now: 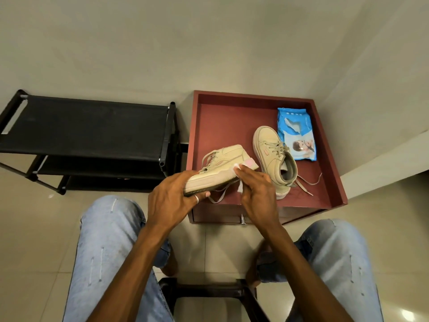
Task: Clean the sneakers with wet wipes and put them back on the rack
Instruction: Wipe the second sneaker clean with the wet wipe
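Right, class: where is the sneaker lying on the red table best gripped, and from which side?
Probably the heel collar, from the near side: the sneaker has its heel nearest, its opening is exposed, and the wipes pack lies beside its toe.

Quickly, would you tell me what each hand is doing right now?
Left hand: grips the sneaker.
Right hand: holds a wipe against it.
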Tool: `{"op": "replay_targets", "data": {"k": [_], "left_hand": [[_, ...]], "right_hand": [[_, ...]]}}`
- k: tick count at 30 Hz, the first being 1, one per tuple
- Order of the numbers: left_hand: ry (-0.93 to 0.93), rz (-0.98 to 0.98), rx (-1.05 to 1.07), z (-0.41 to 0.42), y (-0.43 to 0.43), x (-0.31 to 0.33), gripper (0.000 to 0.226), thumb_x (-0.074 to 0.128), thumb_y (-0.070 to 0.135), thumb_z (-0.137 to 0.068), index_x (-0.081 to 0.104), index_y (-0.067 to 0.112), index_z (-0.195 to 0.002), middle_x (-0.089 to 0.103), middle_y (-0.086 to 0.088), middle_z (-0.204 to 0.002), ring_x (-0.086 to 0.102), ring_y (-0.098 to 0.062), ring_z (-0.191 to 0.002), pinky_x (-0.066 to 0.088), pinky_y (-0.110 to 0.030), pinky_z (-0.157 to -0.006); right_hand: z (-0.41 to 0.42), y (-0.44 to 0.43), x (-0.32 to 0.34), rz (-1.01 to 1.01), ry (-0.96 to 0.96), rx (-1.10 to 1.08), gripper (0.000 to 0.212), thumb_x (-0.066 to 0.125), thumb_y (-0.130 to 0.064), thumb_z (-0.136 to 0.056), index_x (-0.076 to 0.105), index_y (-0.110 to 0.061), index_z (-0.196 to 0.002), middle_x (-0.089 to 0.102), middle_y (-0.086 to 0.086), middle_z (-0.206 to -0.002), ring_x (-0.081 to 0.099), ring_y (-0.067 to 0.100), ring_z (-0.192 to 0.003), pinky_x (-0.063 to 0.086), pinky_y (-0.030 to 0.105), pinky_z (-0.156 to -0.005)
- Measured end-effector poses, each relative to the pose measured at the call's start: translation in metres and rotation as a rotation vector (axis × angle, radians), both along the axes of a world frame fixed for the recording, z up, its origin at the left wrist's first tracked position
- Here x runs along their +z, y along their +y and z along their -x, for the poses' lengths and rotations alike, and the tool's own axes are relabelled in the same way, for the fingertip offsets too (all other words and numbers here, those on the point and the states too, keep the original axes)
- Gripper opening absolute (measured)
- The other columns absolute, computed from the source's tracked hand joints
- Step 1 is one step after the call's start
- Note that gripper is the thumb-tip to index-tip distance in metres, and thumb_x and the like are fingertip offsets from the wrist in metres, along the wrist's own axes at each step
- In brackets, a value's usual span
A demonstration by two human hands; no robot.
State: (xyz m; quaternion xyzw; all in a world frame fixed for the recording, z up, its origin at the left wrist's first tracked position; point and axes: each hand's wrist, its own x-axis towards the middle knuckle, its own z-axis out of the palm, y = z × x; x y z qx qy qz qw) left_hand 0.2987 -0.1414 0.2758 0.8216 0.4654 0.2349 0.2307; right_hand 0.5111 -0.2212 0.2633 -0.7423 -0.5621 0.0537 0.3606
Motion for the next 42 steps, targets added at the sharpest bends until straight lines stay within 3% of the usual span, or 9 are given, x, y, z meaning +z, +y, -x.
{"op": "replay_targets", "data": {"k": [2,9,15,17,20,26,33,39,42], "left_hand": [[0.011,-0.004,-0.024,0.0,0.002,-0.002,0.061,0.072,0.062,-0.077,0.06,0.031,-0.128,0.07,0.007,-0.119,0.066,-0.017,-0.106,0.058,-0.034,-0.074],[0.026,0.063,-0.034,-0.003,0.004,-0.003,0.064,0.081,0.045,-0.078,0.055,0.025,-0.133,0.065,0.003,-0.127,0.064,-0.019,-0.109,0.058,-0.037,-0.08],[0.163,-0.041,-0.141,-0.014,0.003,-0.003,0.074,0.085,0.049,-0.071,0.055,0.021,-0.133,0.064,0.001,-0.128,0.064,-0.02,-0.109,0.055,-0.034,-0.075],[0.23,-0.076,-0.194,-0.024,-0.003,-0.005,0.076,0.087,0.042,-0.069,0.056,0.015,-0.132,0.067,-0.005,-0.124,0.067,-0.024,-0.104,0.057,-0.036,-0.073],[0.224,-0.033,-0.194,-0.036,-0.011,-0.012,0.073,0.085,0.027,-0.075,0.051,0.008,-0.137,0.066,-0.012,-0.124,0.066,-0.029,-0.107,0.058,-0.038,-0.074],[0.159,0.035,-0.178,-0.04,-0.013,-0.019,0.074,0.085,0.021,-0.075,0.048,0.007,-0.137,0.062,-0.013,-0.128,0.061,-0.029,-0.114,0.058,-0.039,-0.081],[0.088,0.086,-0.173,-0.047,-0.014,-0.031,0.071,0.079,0.021,-0.083,0.042,0.008,-0.143,0.061,-0.013,-0.134,0.064,-0.028,-0.115,0.059,-0.042,-0.088],[0.152,-0.028,-0.194,-0.039,-0.019,-0.009,0.073,0.084,0.012,-0.073,0.051,0.008,-0.138,0.065,-0.014,-0.129,0.068,-0.03,-0.108,0.059,-0.039,-0.079],[0.207,-0.118,-0.196,-0.023,-0.02,0.0,0.078,0.09,0.012,-0.065,0.057,0.009,-0.136,0.066,-0.012,-0.131,0.066,-0.03,-0.115,0.057,-0.045,-0.088]], "right_hand": [[0.005,-0.004,0.001,-0.015,-0.039,0.04,0.046,0.057,0.009,-0.088,0.069,-0.012,-0.127,0.065,0.004,-0.133,0.057,0.027,-0.104,0.051,0.028,-0.09],[0.022,-0.006,0.01,-0.084,-0.081,0.243,0.045,0.062,0.008,-0.088,0.068,-0.012,-0.128,0.063,0.002,-0.136,0.055,0.027,-0.103,0.053,0.034,-0.087],[0.006,0.001,0.004,-0.075,0.008,0.115,0.047,0.061,0.013,-0.086,0.071,-0.014,-0.124,0.067,0.0,-0.131,0.058,0.019,-0.109,0.047,0.022,-0.094],[0.009,-0.001,0.001,-0.049,-0.009,0.13,0.044,0.06,0.011,-0.085,0.073,-0.012,-0.121,0.068,0.002,-0.129,0.056,0.018,-0.107,0.048,0.024,-0.092],[0.012,-0.004,-0.004,-0.002,-0.041,0.154,0.045,0.059,0.009,-0.085,0.072,-0.011,-0.123,0.066,0.002,-0.132,0.053,0.021,-0.103,0.041,0.012,-0.093],[0.012,-0.008,-0.001,-0.017,-0.103,0.194,0.039,0.058,0.003,-0.087,0.072,-0.009,-0.122,0.067,0.005,-0.131,0.056,0.026,-0.1,0.052,0.03,-0.086],[0.006,-0.007,-0.001,-0.013,-0.094,0.261,0.037,0.061,0.003,-0.086,0.073,-0.011,-0.118,0.068,0.004,-0.128,0.057,0.026,-0.1,0.051,0.029,-0.086],[-0.032,0.002,0.001,0.03,-0.029,0.1,0.039,0.063,0.006,-0.088,0.074,-0.015,-0.119,0.069,0.002,-0.127,0.061,0.023,-0.105,0.052,0.033,-0.089],[-0.016,-0.011,0.007,-0.001,-0.044,0.129,0.038,0.065,0.004,-0.089,0.072,-0.013,-0.122,0.068,0.003,-0.128,0.059,0.023,-0.102,0.053,0.031,-0.086]]}}
